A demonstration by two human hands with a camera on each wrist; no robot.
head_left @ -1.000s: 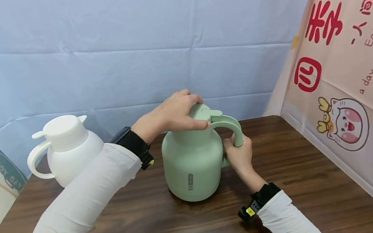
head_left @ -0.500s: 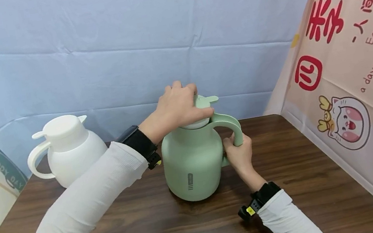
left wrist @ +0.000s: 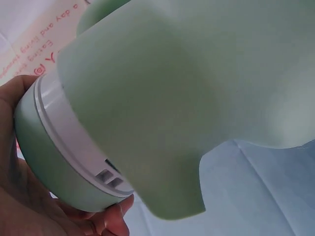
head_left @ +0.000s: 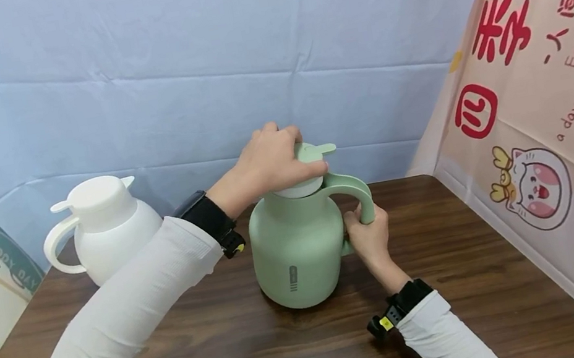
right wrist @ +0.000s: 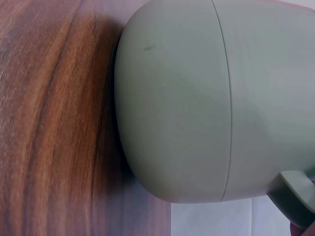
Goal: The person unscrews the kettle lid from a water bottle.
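A green thermos jug (head_left: 297,246) stands upright on the wooden table in the head view. My left hand (head_left: 269,160) grips its green lid (head_left: 309,151) from above, fingers over the far side and thumb near the front. Beneath the lid's green cap a white band (left wrist: 74,132) shows in the left wrist view, raised partly out of the jug's neck. My right hand (head_left: 370,234) holds the jug's curved handle (head_left: 353,190) at the right. The lower body of the jug (right wrist: 172,108) fills much of the right wrist view.
A white jug (head_left: 109,232) with a handle and spout stands at the back left, partly behind my left sleeve. The dark wooden table (head_left: 453,303) ends at a pale blue cloth (head_left: 194,93). A printed cloth (head_left: 533,165) hangs at the right.
My left hand has raised the lid from the neck, exposing its white band, and the lid has turned slightly. The right hand stays on the handle, and the jug has not moved.
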